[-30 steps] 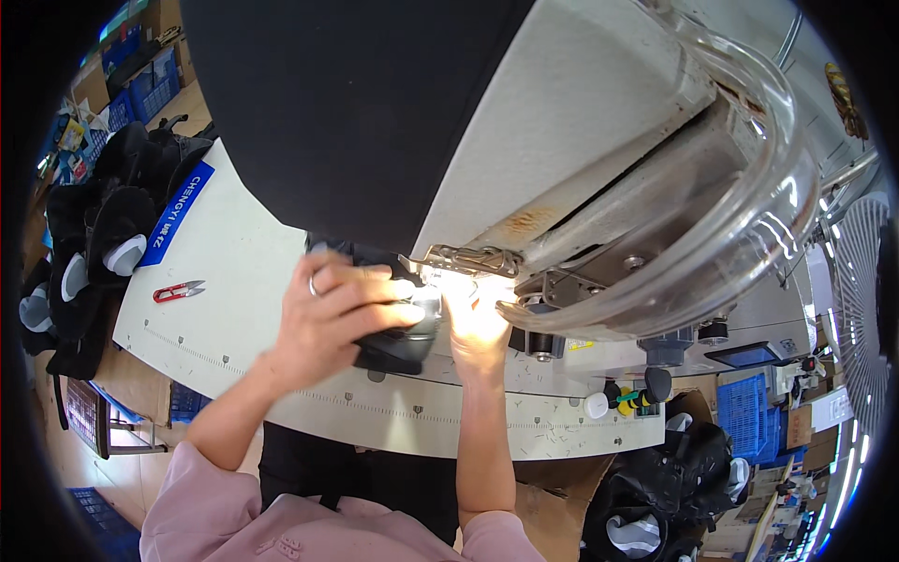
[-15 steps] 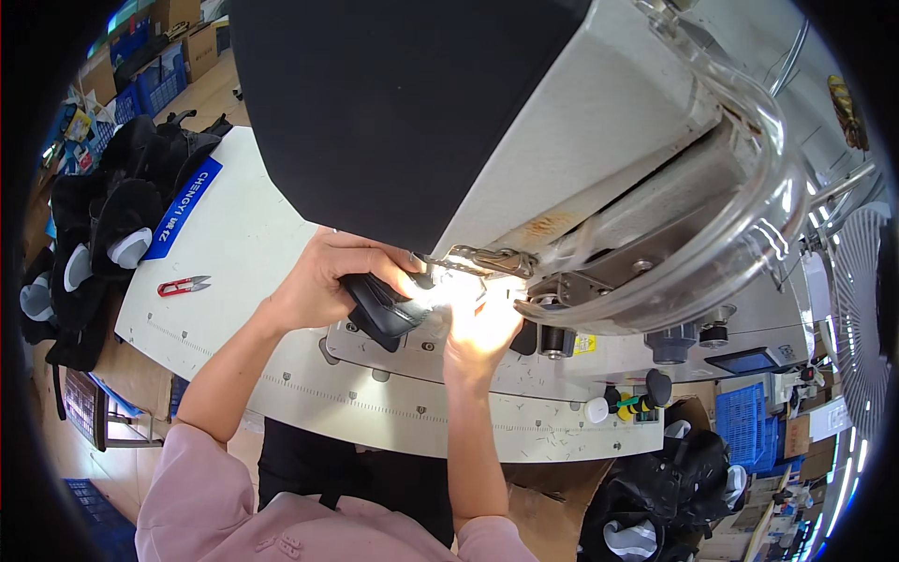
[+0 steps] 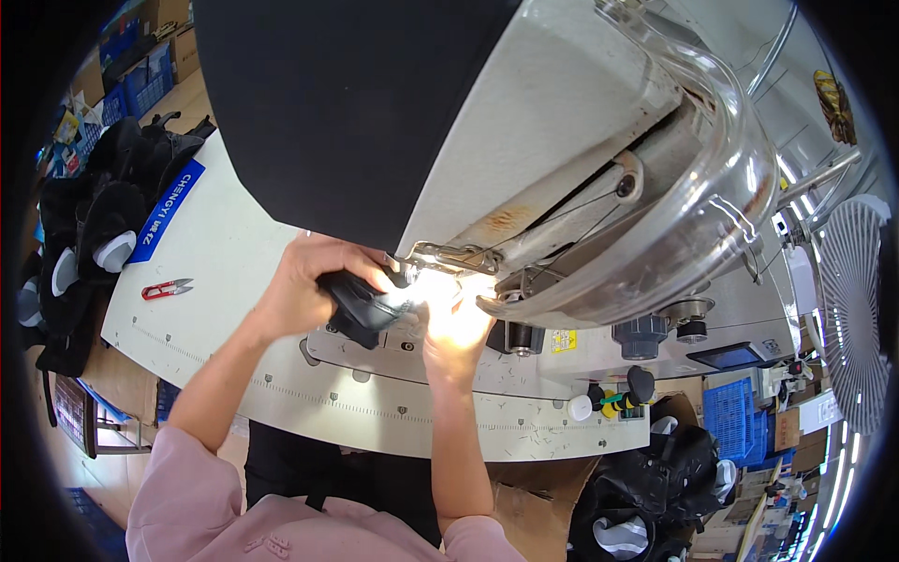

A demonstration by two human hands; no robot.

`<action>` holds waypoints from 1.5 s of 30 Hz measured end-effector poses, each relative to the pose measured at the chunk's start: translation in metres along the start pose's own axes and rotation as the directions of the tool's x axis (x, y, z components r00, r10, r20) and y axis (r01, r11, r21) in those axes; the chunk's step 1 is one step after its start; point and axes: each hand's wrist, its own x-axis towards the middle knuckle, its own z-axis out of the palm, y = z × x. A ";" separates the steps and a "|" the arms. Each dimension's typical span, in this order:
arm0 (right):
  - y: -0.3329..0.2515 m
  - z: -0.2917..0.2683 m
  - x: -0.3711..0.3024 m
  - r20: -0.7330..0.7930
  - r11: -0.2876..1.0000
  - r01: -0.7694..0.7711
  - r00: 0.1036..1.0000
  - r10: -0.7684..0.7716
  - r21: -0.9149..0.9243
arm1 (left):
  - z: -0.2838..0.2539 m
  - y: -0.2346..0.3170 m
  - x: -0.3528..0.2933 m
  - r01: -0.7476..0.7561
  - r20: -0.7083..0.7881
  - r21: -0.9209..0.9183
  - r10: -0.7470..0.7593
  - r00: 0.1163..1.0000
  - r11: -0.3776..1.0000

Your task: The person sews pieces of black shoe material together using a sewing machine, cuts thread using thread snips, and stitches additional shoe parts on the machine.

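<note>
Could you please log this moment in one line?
left hand: holding black workpiece; right hand: at sewing machine, grip unclear; thread snips: on table

Consists of 1 black piece (image 3: 356,314), smooth and leather-like in look, with a soft sheen along the folds. Appears bent and bulky rather than flat, slanting down toward the wearer at the lower end. Sits gripped along the upper side by the left hand (image 3: 304,281), just below the sewing machine head (image 3: 524,122). Fades at the right end into white glare (edge there impossible to make out).
</note>
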 end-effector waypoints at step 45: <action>0.008 -0.010 0.005 0.387 0.549 -0.497 0.868 0.312 0.672 | 0.016 -0.007 -0.008 0.055 -0.228 0.059 -0.041 0.973 0.997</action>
